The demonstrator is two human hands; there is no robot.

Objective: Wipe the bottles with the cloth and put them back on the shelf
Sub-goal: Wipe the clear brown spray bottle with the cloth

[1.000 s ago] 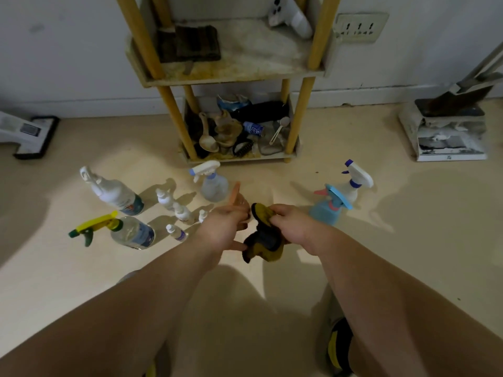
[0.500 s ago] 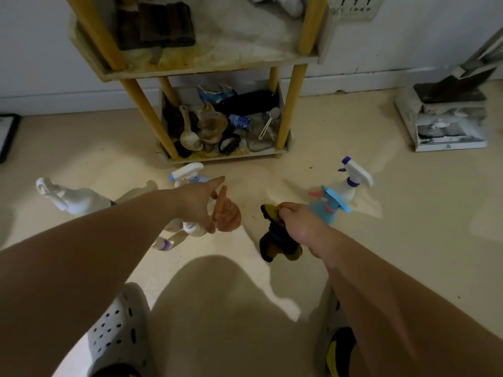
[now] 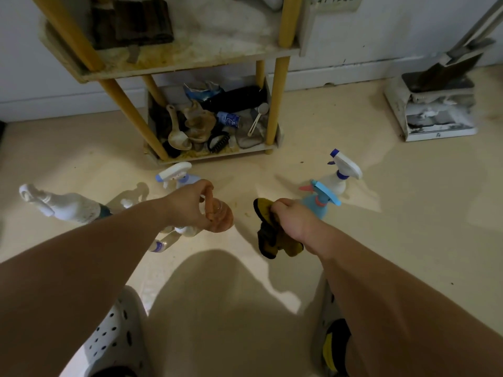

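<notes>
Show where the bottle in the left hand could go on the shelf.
Middle tier: bare from the dark folded cloths to the right yellow post. Bottom tier: crowded with scoops, brush and bags. Floor before it is also bare.

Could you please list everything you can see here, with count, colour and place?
shelf: one, yellow posts, by wall
dark pads: stack, upper tier
spoons and clutter: several, lower tier
spray bottles: four on floor; white and light blue right, clear centre, white far left
small bottles: at least two, white, under left arm
orange bottle: one, in left hand
cloth: one, yellow-black, in right hand
socket: one, white, wall
white stand: one, floor, far right
clog: one, white, bottom left
left hand: fingers round orange bottle
right hand: grips cloth
</notes>
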